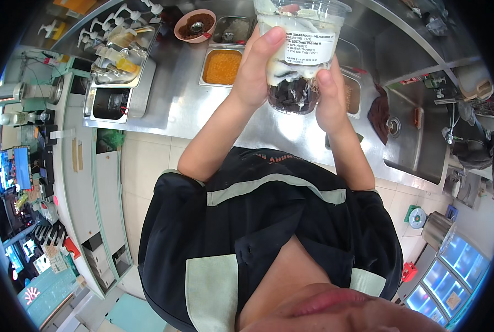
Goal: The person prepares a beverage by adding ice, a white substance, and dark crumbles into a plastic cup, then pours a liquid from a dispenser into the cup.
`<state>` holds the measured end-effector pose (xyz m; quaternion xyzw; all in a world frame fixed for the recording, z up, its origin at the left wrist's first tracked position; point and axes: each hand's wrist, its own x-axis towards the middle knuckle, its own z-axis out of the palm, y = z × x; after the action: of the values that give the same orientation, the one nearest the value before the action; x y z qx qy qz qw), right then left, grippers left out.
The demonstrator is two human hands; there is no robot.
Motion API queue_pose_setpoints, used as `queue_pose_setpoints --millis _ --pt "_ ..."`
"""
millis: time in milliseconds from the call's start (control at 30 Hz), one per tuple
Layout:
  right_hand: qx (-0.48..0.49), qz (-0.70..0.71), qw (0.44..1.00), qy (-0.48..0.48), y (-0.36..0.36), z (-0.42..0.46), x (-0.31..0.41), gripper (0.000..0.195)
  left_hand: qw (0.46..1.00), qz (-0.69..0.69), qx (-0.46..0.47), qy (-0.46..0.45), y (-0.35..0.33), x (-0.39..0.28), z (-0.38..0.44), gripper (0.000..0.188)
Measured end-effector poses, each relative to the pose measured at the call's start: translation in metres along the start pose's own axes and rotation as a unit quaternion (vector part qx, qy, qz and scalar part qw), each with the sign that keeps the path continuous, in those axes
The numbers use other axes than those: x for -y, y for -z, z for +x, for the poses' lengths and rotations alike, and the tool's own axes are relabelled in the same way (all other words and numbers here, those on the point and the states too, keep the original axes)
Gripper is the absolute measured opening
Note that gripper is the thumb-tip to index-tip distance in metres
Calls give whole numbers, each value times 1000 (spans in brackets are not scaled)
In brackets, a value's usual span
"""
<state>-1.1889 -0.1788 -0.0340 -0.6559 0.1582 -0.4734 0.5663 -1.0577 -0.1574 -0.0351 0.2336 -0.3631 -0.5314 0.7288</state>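
Both hands hold a clear plastic cup (pixel 298 79) up above the steel counter. My left hand (pixel 257 68) grips one side, its thumb by the edge of a printed label (pixel 311 47); my right hand (pixel 332 93) grips the other side, lower down. Dark chunks lie in the cup's narrow base, with a creamy white layer streaked over them. Near the open-looking rim some pale and pinkish pieces show; whether a lid is on, I cannot tell. Behind the cup, part of the counter's sunken pans is hidden.
On the steel counter (pixel 180 95) are a pan of orange pearls (pixel 223 67), a pink bowl of brown crumbs (pixel 195 25) and a tray of pump bottles (pixel 122 54). A dark cloth (pixel 378 114) hangs by the sink (pixel 417 141). White cabinets (pixel 81 166) stand to one side.
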Motion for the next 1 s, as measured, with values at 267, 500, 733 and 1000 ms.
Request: queue_pose_setpoints --millis 267,500,733,1000 --pt "-123 -94 988 2 35 -37 4 49 995 39 75 54 -34 29 12 61" --pt "-372 -24 927 29 123 -187 76 76 934 136 326 52 -160 171 -32 58" --pt "-549 -351 758 -27 248 -450 214 81 877 94 464 83 -387 362 -187 38" --pt "-692 -377 612 -60 405 -682 351 82 170 237 912 288 -492 569 -287 34"
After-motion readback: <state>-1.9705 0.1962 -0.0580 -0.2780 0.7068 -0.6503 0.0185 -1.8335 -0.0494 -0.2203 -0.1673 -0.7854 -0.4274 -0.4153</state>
